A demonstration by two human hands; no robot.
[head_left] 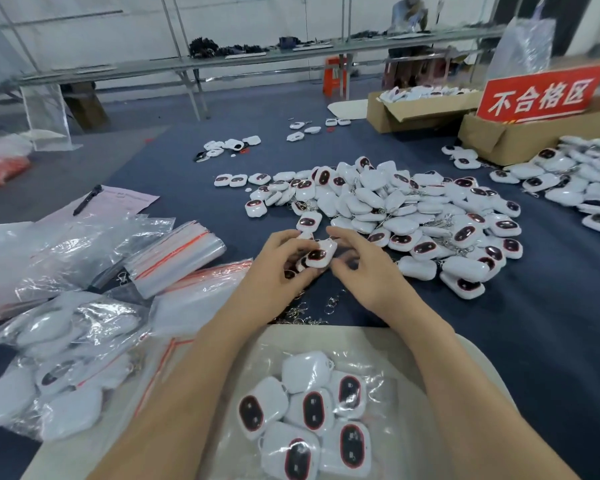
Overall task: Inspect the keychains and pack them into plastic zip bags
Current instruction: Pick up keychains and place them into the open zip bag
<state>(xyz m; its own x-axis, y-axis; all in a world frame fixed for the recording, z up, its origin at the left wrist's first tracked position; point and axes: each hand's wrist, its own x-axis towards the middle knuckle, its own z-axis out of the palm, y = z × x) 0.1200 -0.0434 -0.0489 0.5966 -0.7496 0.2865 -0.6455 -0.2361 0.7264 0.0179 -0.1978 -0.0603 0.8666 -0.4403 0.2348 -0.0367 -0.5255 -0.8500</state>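
The desk (187,168) has a dark blue cover. The person is at its near edge, both forearms over a beige board (430,341) that lies there. On this board, between the forearms, is a clear zip bag (378,382) w/ several white keychains inside.

L hand (278,268) is a bit in from the near edge, fingers curled round a small bunch of keychains. The top keychain (321,253), white w/ a dark oval face ringed in red, sticks out toward the R hand (364,268). That hand is just beside it, fingers loose and spread, gripping nothing that I can see. Its forefinger tip is above the keychain and its thumb below. If they touch it I cannot tell, the pic is blurred there. Loose metal rings (312,310) lie on the cover under both hands.

A big pile of keychains (413,209) takes the middle of the desk, just behind the hands and to the right. A second pile (586,181) is at the right edge, and a few stray ones (232,145) lie toward the far edge.

Left side: a stack of empty zip bags (177,258) w/ red strips, near the L hand; filled bags (66,375) at the near left corner; a pink paper (129,199) w/ a black pen (87,199) on it at the left edge.

Far right corner: cardboard boxes (420,112) and a red sign (541,93) w/ white characters.
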